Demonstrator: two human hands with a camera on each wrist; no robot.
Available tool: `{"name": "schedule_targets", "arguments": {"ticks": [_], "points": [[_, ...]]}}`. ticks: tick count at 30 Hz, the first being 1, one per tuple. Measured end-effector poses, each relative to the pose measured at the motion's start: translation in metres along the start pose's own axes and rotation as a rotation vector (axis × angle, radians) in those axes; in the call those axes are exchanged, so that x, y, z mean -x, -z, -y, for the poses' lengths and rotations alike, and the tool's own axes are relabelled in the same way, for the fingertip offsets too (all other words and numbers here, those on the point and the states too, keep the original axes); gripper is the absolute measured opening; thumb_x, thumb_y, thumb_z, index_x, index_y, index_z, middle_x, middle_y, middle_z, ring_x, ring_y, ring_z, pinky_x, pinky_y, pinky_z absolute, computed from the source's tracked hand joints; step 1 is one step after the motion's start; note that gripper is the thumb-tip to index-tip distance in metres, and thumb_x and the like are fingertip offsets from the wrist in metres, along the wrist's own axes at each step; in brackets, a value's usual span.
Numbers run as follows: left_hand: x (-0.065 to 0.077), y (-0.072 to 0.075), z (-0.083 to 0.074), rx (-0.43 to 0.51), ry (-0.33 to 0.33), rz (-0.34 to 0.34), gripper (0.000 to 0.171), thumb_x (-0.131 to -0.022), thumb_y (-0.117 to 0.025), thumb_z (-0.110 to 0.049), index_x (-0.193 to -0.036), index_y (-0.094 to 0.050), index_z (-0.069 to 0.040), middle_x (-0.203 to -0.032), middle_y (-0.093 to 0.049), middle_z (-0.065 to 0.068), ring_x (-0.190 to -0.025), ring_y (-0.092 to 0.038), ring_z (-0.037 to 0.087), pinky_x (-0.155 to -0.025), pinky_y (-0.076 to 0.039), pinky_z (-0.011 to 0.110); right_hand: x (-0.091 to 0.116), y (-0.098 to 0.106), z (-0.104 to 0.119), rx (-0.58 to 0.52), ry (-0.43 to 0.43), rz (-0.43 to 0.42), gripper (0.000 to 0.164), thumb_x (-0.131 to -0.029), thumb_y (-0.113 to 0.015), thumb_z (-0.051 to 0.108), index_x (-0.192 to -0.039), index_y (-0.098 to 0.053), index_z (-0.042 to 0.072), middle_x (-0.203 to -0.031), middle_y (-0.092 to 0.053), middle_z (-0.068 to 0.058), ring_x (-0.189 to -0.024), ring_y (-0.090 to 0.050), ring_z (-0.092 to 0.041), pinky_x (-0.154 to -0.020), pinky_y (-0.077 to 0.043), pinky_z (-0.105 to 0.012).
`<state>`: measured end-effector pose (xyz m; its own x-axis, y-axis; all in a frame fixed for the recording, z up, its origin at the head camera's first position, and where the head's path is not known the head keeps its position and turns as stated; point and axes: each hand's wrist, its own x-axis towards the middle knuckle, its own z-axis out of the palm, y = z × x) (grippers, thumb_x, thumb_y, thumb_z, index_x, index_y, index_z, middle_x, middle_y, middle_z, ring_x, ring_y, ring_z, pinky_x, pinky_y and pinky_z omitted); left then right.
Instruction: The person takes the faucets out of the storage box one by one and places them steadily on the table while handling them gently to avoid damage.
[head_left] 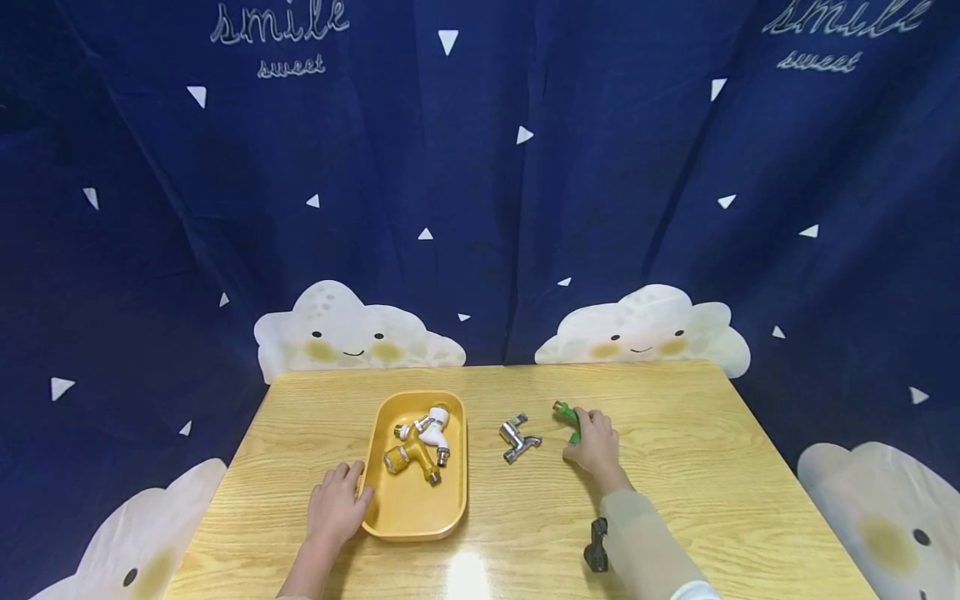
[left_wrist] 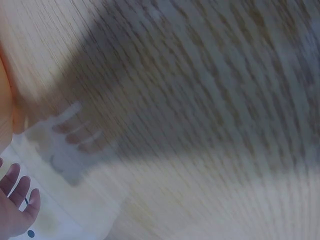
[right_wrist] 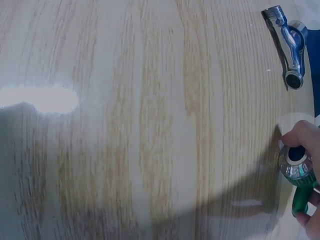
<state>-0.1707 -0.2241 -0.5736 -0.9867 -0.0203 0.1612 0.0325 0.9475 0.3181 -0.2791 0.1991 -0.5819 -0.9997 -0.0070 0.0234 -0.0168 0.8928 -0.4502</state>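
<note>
My right hand (head_left: 596, 446) grips a green faucet (head_left: 566, 412) on the right half of the table. In the right wrist view, thumb and fingers curl round that faucet, with its green part (right_wrist: 301, 199) below a clear, ridged round piece. A chrome faucet (head_left: 514, 437) lies on the wood just left of this hand. My left hand (head_left: 335, 505) rests against the left side of a yellow tray (head_left: 416, 525), fingers loosely bent at the rim. Inside the tray, a golden-yellow faucet (head_left: 415, 452) and a white faucet (head_left: 437, 432) lie overlapping each other.
The light wooden table (head_left: 675, 408) reaches back to a dark blue curtain (head_left: 480, 167) printed with clouds and triangles. A black wrist device (head_left: 597, 546) sits on the right forearm. Bare wood lies between the tray and the chrome faucet.
</note>
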Motion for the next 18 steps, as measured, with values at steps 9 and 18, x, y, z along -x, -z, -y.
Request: {"name": "schedule_targets", "arguments": {"ticks": [9, 18], "points": [[0.0000, 0.0010, -0.0002, 0.001, 0.001, 0.006, 0.042, -0.086, -0.054, -0.026, -0.123, -0.052, -0.005, -0.112, -0.054, 0.016, -0.101, -0.049, 0.034, -0.077, -0.042, 0.051, 0.0016, 0.0056, -0.0008, 0.023, -0.026, 0.055, 0.082, -0.065, -0.071, 0.021, -0.137, -0.037, 0.001, -0.124, -0.041, -0.025, -0.110, -0.037, -0.038, -0.085, -0.035, -0.050], [-0.0006, 0.0004, 0.0006, -0.007, 0.000, 0.007, 0.041, -0.086, -0.054, -0.027, -0.122, -0.052, -0.006, -0.110, -0.054, 0.015, -0.100, -0.049, 0.033, -0.075, -0.042, 0.049, -0.0003, 0.0077, 0.0018, 0.067, -0.046, 0.114, 0.079, -0.069, -0.069, 0.025, -0.137, -0.037, 0.000, -0.124, -0.041, -0.026, -0.110, -0.037, -0.039, -0.084, -0.036, -0.051]]}}
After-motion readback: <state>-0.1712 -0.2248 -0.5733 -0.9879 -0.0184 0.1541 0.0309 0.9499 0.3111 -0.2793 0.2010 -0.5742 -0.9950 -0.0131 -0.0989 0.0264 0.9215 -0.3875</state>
